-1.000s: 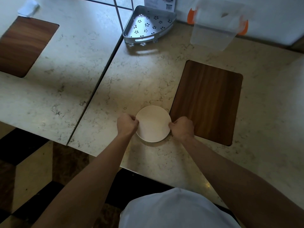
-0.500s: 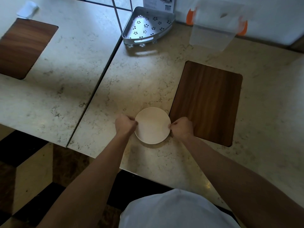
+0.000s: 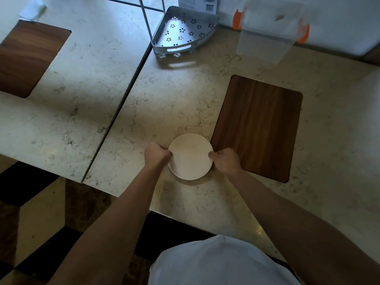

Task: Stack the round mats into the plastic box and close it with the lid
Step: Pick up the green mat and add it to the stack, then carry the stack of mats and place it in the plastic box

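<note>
Round mats (image 3: pixel 190 156), cream-white and seen as one disc from above, sit at the near part of the marble counter (image 3: pixel 164 103), just left of a dark wooden board (image 3: pixel 257 128) set into the surface. How many mats are in the pile cannot be told from this angle. The left hand (image 3: pixel 156 155) is curled at the left rim of the disc, fingers pinched on its edge, and the right hand (image 3: pixel 225 161) grips the opposite rim in the same way, so both hands are clamped on the mats from either side. Whether the pile is raised off the counter or resting on it is unclear, though a soft shadow shows under its near edge. At the far right, against the wall, stands the clear plastic box (image 3: pixel 267 36) with orange clips (image 3: pixel 236 19) at its sides; whether its lid is on cannot be made out. Left of it is a grey metal corner rack (image 3: pixel 183 32) with flower-shaped holes. A second counter (image 3: pixel 61 99) lies to the left, with another wooden board (image 3: pixel 28 56) in it.
</note>
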`<move>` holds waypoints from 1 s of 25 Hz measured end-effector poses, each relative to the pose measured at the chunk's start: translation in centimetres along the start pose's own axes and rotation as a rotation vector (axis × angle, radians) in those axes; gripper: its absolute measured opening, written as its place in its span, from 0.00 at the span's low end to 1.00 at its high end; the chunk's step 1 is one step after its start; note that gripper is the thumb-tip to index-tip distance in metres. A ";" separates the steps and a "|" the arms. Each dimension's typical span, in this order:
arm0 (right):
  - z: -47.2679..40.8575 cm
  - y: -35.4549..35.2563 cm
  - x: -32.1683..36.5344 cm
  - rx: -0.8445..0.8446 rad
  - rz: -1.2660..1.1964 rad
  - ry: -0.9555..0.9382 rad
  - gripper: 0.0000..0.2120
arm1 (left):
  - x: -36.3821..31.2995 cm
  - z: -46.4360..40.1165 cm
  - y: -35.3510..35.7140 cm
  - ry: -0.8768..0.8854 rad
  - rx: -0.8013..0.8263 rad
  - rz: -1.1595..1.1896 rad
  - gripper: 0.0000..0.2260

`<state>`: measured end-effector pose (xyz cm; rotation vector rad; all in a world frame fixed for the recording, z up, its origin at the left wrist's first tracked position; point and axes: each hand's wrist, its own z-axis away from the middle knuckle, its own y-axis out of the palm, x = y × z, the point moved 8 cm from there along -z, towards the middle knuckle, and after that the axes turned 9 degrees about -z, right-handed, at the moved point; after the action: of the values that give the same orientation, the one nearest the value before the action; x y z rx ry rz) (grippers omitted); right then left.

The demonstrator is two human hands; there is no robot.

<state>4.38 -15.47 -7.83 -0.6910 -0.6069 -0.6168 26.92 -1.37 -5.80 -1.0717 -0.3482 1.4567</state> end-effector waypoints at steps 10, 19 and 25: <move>0.8 -2.1 -1.2 0.020 -0.192 0.013 0.13 | -0.9 0.6 1.7 -0.046 0.146 0.290 0.05; 0.8 -11.1 -4.0 -0.043 -0.174 -0.008 0.08 | -7.5 5.8 7.4 -0.070 0.286 0.318 0.08; -0.4 -16.2 -3.1 -0.059 -0.225 -0.017 0.07 | -12.7 7.1 9.7 -0.050 0.330 0.356 0.13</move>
<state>-8.71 -24.77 -3.88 -0.6885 -0.6903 -0.8413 13.38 -12.32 -4.28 -0.8565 0.0561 1.7853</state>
